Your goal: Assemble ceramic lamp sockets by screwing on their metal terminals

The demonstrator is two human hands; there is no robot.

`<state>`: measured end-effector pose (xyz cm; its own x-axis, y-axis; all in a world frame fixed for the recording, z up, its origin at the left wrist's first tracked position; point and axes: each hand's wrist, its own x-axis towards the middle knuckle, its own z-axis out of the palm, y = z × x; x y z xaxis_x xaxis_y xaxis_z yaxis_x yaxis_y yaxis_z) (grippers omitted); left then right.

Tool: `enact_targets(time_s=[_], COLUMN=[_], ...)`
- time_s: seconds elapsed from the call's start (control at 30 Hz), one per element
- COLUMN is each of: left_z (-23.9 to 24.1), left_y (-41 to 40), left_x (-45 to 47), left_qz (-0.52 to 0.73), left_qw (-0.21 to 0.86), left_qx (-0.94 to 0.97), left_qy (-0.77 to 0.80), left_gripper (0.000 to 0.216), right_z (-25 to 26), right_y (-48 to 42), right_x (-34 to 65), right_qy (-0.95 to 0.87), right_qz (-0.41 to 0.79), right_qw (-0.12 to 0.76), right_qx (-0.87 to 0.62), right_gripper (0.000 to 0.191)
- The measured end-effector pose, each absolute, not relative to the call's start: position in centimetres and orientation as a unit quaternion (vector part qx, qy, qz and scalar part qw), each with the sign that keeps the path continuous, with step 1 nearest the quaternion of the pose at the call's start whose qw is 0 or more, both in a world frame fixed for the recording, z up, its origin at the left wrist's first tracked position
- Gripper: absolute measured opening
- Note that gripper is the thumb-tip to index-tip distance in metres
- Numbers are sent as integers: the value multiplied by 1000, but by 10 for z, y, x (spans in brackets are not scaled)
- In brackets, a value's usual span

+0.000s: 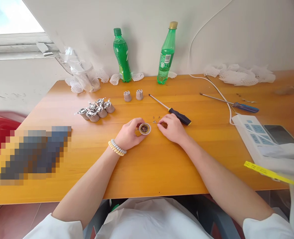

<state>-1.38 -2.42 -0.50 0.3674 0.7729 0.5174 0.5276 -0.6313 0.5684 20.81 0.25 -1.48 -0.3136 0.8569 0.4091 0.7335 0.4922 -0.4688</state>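
Observation:
My left hand (129, 133) is closed around a small round lamp socket (145, 128) that lies on the wooden table (147, 166), its open brass inside facing up. My right hand (171, 127) rests just right of it, fingers pinched over tiny screws (155, 120) scattered on the table; whether it grips one I cannot make out. A black-and-yellow-handled screwdriver (179, 116) lies right behind my right hand.
A cluster of grey socket parts (95, 111) sits at the left, two more grey pieces (133, 95) behind. Two green bottles (122, 56) (166, 54) stand at the wall. A blue screwdriver (244, 107), a power strip (251, 134) and a phone (280, 134) lie at the right.

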Motion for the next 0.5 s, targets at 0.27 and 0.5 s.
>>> enact_targets(time_s=[0.27, 0.5], left_z=[-4, 4], left_y=[-24, -26], left_x=[-12, -11], left_qz=[398, 375], left_qw=[110, 159], left_qx=[846, 852], left_qy=[337, 328], left_gripper=[22, 13], right_z=[3, 0], right_y=[-16, -19], right_x=[202, 194], right_qy=[-835, -854], right_qz=[206, 227], right_qw=[351, 328], right_qx=[-371, -334], right_gripper=[30, 18])
